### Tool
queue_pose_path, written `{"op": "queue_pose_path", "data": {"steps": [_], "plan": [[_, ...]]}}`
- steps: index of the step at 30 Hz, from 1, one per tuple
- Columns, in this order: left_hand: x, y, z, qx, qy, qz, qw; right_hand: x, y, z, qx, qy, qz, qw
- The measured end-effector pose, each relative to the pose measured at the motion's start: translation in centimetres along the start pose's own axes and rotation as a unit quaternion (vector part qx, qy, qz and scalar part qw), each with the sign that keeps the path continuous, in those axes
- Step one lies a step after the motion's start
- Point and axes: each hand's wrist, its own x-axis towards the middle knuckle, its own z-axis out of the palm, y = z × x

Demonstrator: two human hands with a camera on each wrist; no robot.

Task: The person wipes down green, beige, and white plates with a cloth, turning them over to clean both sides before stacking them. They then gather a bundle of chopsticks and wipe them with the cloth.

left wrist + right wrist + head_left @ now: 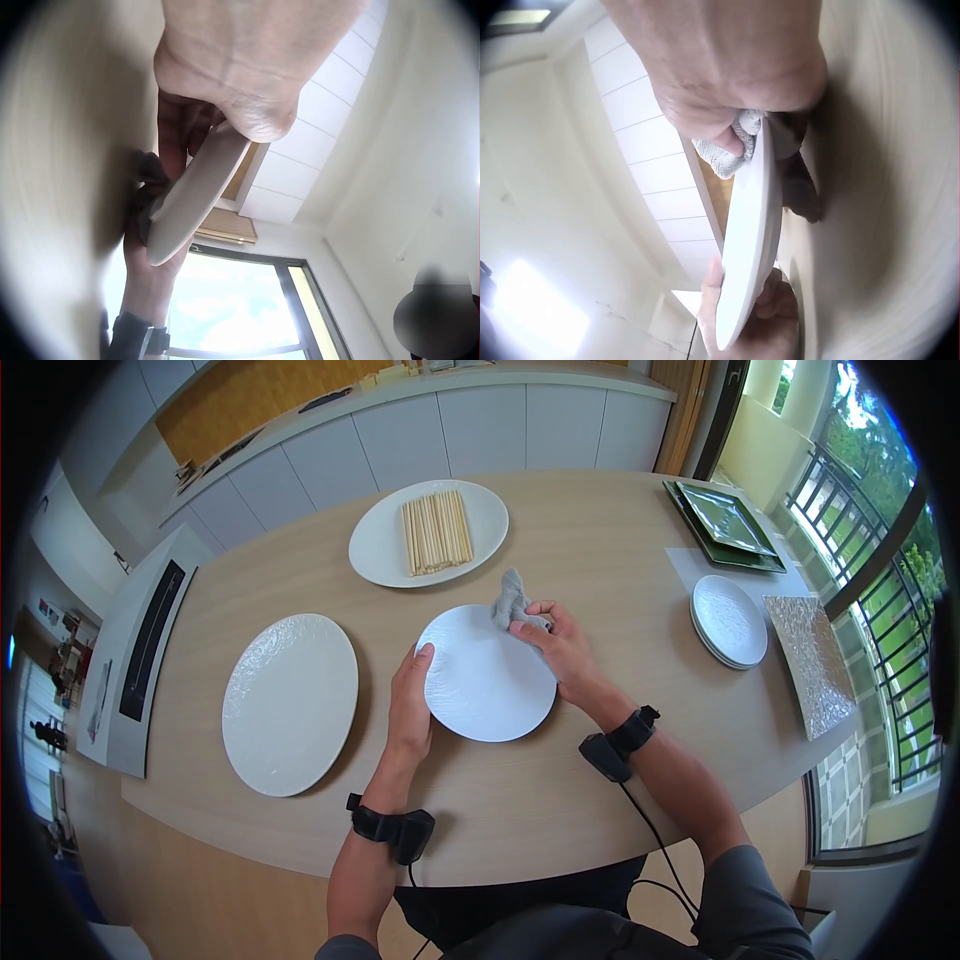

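Observation:
A round white plate (490,685) is held up over the table between both hands, its upper face toward the head camera. My left hand (408,700) grips its left edge, thumb on top and fingers underneath, as the right wrist view also shows. At the upper right rim, my right hand (566,650) pinches a grey cloth (511,600) around the edge. In the right wrist view the cloth (724,156) lies under the thumb against the plate (746,225). The left wrist view shows the plate (199,199) nearly edge-on.
A large oval plate (290,705) lies at left. Behind, another oval plate (375,550) bears a bundle of wooden sticks (437,532). At right are stacked small white plates (729,622), green square trays (725,520) and a textured rectangular plate (812,665) by the table edge.

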Motion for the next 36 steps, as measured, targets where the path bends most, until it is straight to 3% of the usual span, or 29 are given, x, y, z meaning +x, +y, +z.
{"op": "queue_pose_path", "data": {"steps": [8,17,36], "plan": [[0.0,-0.3,0.2,-0.058,0.003,-0.019,0.998,-0.3,-0.4,0.4,0.025,0.024,0.002,0.999],[-0.3,-0.8,1.0,0.072,-0.002,0.059,0.996,0.6,0.3,-0.2,0.082,0.061,-0.002,0.995],[0.1,-0.6,0.0,0.021,0.011,-0.004,1.0,-0.2,-0.3,0.2,0.053,0.01,0.006,0.999]]}}
